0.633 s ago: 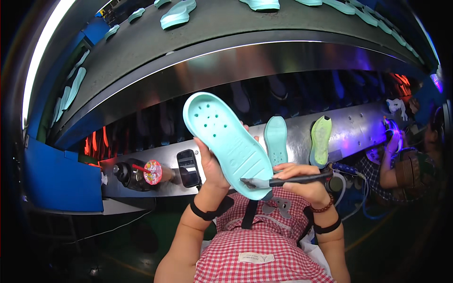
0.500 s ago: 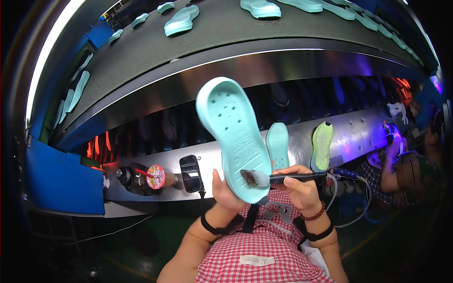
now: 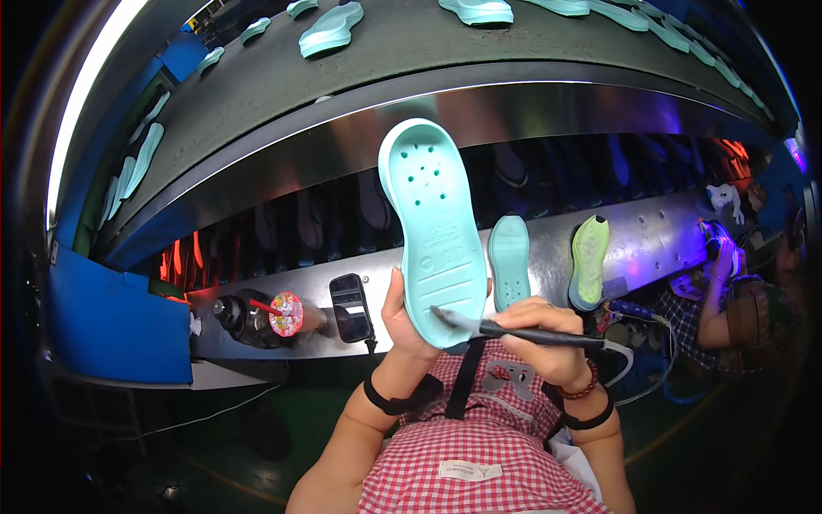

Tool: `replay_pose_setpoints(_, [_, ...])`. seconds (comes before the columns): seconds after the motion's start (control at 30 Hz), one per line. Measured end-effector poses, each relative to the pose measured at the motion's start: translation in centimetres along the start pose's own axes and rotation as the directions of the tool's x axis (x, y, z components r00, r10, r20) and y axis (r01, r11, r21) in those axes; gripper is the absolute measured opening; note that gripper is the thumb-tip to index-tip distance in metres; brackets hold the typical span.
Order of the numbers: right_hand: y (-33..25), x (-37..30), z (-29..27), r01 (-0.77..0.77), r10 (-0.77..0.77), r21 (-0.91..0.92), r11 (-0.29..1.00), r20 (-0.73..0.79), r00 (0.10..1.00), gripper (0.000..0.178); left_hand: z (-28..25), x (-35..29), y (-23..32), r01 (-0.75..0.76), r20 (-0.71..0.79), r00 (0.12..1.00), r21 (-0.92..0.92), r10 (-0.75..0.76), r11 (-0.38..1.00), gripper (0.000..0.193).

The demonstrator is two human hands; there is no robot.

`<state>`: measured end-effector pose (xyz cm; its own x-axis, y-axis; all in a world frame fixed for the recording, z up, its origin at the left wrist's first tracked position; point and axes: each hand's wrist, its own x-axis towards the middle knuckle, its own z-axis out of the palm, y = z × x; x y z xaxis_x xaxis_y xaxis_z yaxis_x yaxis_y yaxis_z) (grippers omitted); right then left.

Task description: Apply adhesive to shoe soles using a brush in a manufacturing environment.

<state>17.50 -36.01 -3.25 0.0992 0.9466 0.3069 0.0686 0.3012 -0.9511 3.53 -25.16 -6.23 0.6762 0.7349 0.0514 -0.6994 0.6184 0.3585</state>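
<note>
A turquoise shoe sole (image 3: 441,227) is held up in front of me with its hollow inner face showing. My left hand (image 3: 406,321) grips it by the toward-me end, thumb along its left edge. In my right hand (image 3: 545,341) is a brush (image 3: 539,335) with a black handle and pale bristles dark at the tip. A white tube runs from the handle's end. The bristle tip touches the inside of the sole near its lower end. Some of my left fingers are hidden behind the sole.
On the metal ledge lie another turquoise sole (image 3: 511,261), a yellow-green sole (image 3: 588,261), a phone (image 3: 350,308), a drink cup (image 3: 289,313) and a dark bottle (image 3: 240,320). Beyond, several turquoise soles rest on a dark conveyor belt (image 3: 402,47). A co-worker (image 3: 715,300) sits at the right.
The sole has turned more upright and shifted slightly right. The brush has moved a little, its bristles now seen narrower, and my right hand has come lower and rightward.
</note>
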Motion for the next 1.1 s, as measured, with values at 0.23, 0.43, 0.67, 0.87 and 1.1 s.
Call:
replay_pose_setpoints(0.23, [-0.2, 1.3, -1.5, 0.084, -0.078, -0.138, 0.987, 0.045, 0.996, 0.021, -0.2, 0.2, 0.9, 0.047, 0.004, 0.999, 0.053, -0.047, 0.997, 0.070])
replay_pose_setpoints(0.43, [-1.2, 1.2, -1.5, 0.063, -0.035, -0.116, 0.991, 0.232, 0.972, 0.019, -0.5, 0.6, 1.8, 0.112, 0.052, 0.991, 0.146, -0.121, 0.983, 0.063])
replay_pose_setpoints(0.67, [-2.4, 1.4, -2.2, 0.211, -0.134, -0.211, 0.954, 0.331, 0.934, 0.020, 0.3, 0.6, 3.2, 0.429, -0.068, 0.903, 0.160, -0.424, 0.889, 0.052])
replay_pose_setpoints(0.87, [-2.7, 1.8, -3.7, 0.292, 0.040, -0.376, 0.879, 0.669, 0.742, 0.028, 1.0, 0.2, 3.7, 0.601, -0.148, 0.787, 0.403, -0.599, 0.690, 0.043])
replay_pose_setpoints(1.1, [-2.7, 1.2, -3.9, 0.447, 0.159, -0.578, 0.683, 0.714, 0.681, 0.025, 1.1, -0.1, 4.3, 0.696, -0.318, 0.689, 0.539, -0.651, 0.474, 0.045])
